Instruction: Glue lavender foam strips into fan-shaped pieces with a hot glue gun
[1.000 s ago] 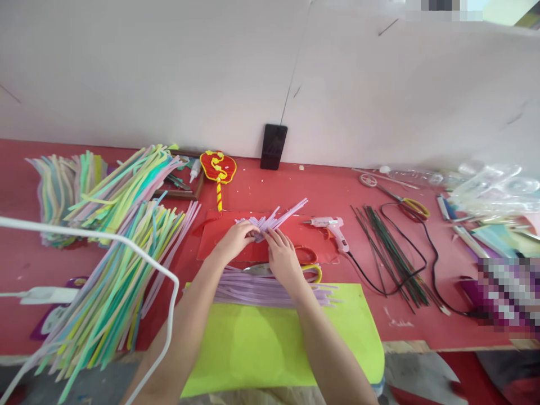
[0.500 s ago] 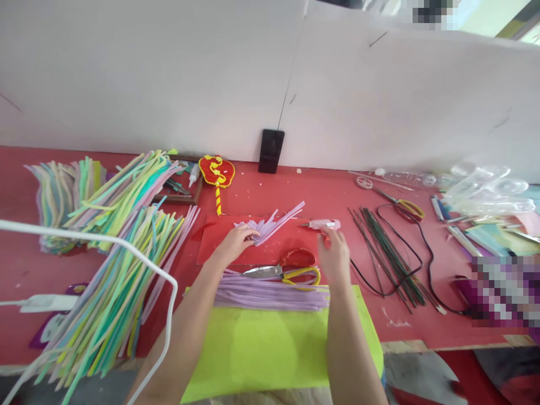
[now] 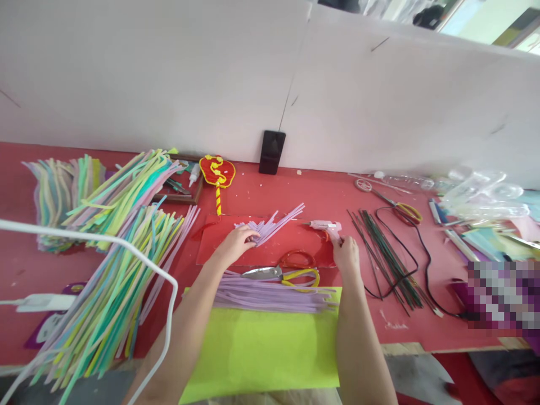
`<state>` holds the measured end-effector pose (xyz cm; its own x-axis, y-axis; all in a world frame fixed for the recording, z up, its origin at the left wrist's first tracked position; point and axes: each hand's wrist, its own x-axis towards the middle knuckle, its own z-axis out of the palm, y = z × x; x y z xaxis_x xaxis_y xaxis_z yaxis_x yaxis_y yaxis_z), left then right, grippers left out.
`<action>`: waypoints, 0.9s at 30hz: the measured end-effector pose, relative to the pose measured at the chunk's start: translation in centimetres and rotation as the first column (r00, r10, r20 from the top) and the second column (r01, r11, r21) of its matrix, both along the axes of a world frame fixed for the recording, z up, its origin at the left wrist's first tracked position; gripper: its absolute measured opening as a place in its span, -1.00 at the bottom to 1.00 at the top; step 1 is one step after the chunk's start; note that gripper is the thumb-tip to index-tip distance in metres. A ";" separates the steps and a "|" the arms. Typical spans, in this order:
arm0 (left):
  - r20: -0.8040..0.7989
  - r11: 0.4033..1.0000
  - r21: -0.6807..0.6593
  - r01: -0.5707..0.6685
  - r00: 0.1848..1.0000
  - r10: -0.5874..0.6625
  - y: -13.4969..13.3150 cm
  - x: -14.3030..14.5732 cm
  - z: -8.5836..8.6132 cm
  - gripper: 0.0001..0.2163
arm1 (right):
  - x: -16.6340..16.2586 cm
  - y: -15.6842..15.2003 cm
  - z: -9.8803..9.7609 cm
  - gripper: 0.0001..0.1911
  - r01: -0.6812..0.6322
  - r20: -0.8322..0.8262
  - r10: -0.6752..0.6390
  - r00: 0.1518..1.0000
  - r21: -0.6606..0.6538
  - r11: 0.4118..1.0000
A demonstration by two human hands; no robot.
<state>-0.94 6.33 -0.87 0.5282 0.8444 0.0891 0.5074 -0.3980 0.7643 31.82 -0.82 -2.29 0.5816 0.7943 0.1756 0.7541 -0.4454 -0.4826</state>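
Observation:
My left hand (image 3: 241, 242) is closed at the near end of a small pile of cut purple pipe cleaners (image 3: 276, 226) on a red board (image 3: 223, 252). Some of the strips fan out to the upper right. At the board's right side my right hand (image 3: 347, 253) has its fingers closed round the lower handle of a pink hot glue gun (image 3: 324, 225), whose nozzle points left. Between my forearms, yellow-handled scissors (image 3: 265, 273) rest across a bundle of long purple pipe cleaners (image 3: 270, 298). Under that bundle lies a lime-green sheet (image 3: 261, 349).
Bundles of multicoloured pipe cleaners (image 3: 122, 287) cover the left side, with a white cable (image 3: 139, 259) in front. Dark green stems (image 3: 390, 259) and a black cord (image 3: 429, 259) lie right, below other scissors (image 3: 394, 202). A phone (image 3: 272, 152) leans on the white partition; a red-yellow fan-shaped ornament (image 3: 217, 171) lies nearby.
My right hand has moved right and down from beside the glue gun's body to its handle and closed there. My left hand stays at the cut pipe cleaners.

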 end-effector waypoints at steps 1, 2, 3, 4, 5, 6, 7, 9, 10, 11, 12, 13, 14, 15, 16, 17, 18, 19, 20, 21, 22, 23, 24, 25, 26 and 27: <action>-0.001 1.000 -0.001 -0.002 1.000 0.002 0.0 0.0 0.0 -0.83 | -0.1 -0.1 0.3 -0.66 0.015 -0.003 -0.015 1.000 0.011 1.000; 0.001 1.000 -0.001 -0.002 1.000 0.002 0.1 0.0 0.0 -0.83 | -0.3 -0.2 0.8 -0.63 0.028 -0.005 -0.028 1.000 0.025 0.999; 0.005 1.000 -0.003 -0.001 1.000 0.001 0.1 0.0 0.0 -0.82 | -0.5 -0.3 1.4 -0.61 0.041 -0.009 -0.041 0.999 0.043 0.998; 0.011 1.000 -0.006 0.001 1.000 -0.001 0.1 0.0 0.0 -0.82 | -1.0 -0.3 2.1 -0.59 0.056 -0.022 -0.055 0.998 0.078 0.995; 0.016 1.000 -0.010 0.003 1.000 -0.003 0.1 0.1 0.0 -0.81 | -1.5 -0.3 3.0 -0.57 0.048 -0.036 -0.044 0.998 0.112 0.992; 0.019 1.000 -0.015 0.003 1.000 -0.003 0.1 0.1 0.0 -0.81 | -2.2 -0.2 3.8 -0.57 0.038 -0.055 -0.030 0.998 0.138 0.990; 0.020 1.000 -0.021 0.002 1.000 -0.001 0.0 0.1 0.0 -0.80 | -3.0 -0.1 4.6 -0.57 0.022 -0.084 -0.010 0.996 0.145 0.989; 0.020 1.000 -0.027 -0.003 1.000 0.004 0.0 0.0 -0.1 -0.80 | -4.7 0.3 5.8 -0.54 -0.011 -0.143 0.029 0.989 0.127 0.992; 0.019 1.000 -0.023 -0.004 1.000 0.004 0.0 0.0 -0.2 -0.80 | -5.6 0.6 6.1 -0.52 -0.052 -0.184 0.069 0.981 0.098 0.994; 0.019 1.000 -0.016 -0.002 1.000 0.002 0.0 0.0 -0.2 -0.80 | -6.5 0.8 6.1 -0.49 -0.103 -0.223 0.116 0.968 0.067 0.992; 0.019 1.000 -0.007 0.000 1.000 0.000 0.0 0.0 -0.3 -0.80 | -7.2 1.0 6.0 -0.46 -0.143 -0.241 0.151 0.959 0.051 0.988; 0.020 1.000 0.002 0.005 1.000 -0.005 0.1 0.0 -0.4 -0.80 | -7.9 1.2 5.7 -0.42 -0.166 -0.239 0.170 0.956 0.036 0.986; 0.019 1.000 0.007 0.009 1.000 -0.009 0.1 0.0 -0.4 -0.80 | -8.4 1.3 5.2 -0.39 -0.180 -0.229 0.179 0.957 0.018 0.984; 0.019 1.000 0.012 0.011 1.000 -0.011 0.1 0.0 -0.5 -0.80 | -8.8 1.4 4.8 -0.38 -0.188 -0.214 0.185 0.959 0.005 0.982; 0.019 1.000 0.016 0.010 1.000 -0.011 0.1 0.0 -0.5 -0.81 | -9.1 1.5 4.4 -0.38 -0.195 -0.200 0.191 0.961 -0.002 0.981; 0.018 1.000 0.021 0.008 1.000 -0.008 0.1 0.0 -0.5 -0.81 | -9.3 1.5 4.0 -0.40 -0.207 -0.190 0.202 0.961 -0.003 0.978; 0.018 1.000 0.028 0.005 1.000 -0.005 0.1 0.0 -0.5 -0.81 | -9.3 1.5 3.6 -0.41 -0.222 -0.181 0.217 0.959 -0.005 0.975; 0.017 0.999 0.036 0.001 1.000 -0.002 0.1 0.0 -0.5 -0.81 | -9.3 1.5 3.4 -0.42 -0.240 -0.172 0.234 0.957 -0.011 0.971; 0.017 0.999 0.041 -0.001 1.000 0.000 0.1 0.0 -0.5 -0.81 | -9.3 1.4 3.2 -0.42 -0.259 -0.161 0.252 0.954 -0.024 0.966; 0.016 0.999 0.041 0.002 1.000 -0.003 0.1 0.0 -0.5 -0.81 | -9.2 1.4 3.1 -0.41 -0.275 -0.147 0.265 0.953 -0.045 0.961; 0.014 0.999 0.037 0.006 1.000 -0.007 0.1 0.0 -0.5 -0.80 | -9.1 1.4 3.0 -0.41 -0.286 -0.131 0.276 0.952 -0.071 0.955; 0.010 0.999 0.030 0.010 1.000 -0.010 0.1 0.0 -0.5 -0.79 | -9.0 1.4 3.0 -0.41 -0.297 -0.115 0.286 0.951 -0.095 0.950; 0.005 1.000 0.023 0.013 1.000 -0.013 0.1 0.0 -0.5 -0.78 | -8.9 1.4 2.9 -0.43 -0.307 -0.103 0.296 0.950 -0.115 0.945; 0.000 1.000 0.017 0.013 1.000 -0.013 0.1 0.0 -0.6 -0.76 | -8.9 1.3 2.9 -0.45 -0.318 -0.094 0.308 0.947 -0.131 0.939; -0.004 1.000 0.014 0.012 1.000 -0.012 0.2 0.0 -0.6 -0.75 | -8.9 1.3 2.8 -0.47 -0.329 -0.088 0.319 0.944 -0.141 0.934; -0.008 1.000 0.013 0.010 1.000 -0.010 0.2 0.0 -0.7 -0.74 | -8.8 1.3 2.8 -0.50 -0.341 -0.085 0.331 0.940 -0.147 0.929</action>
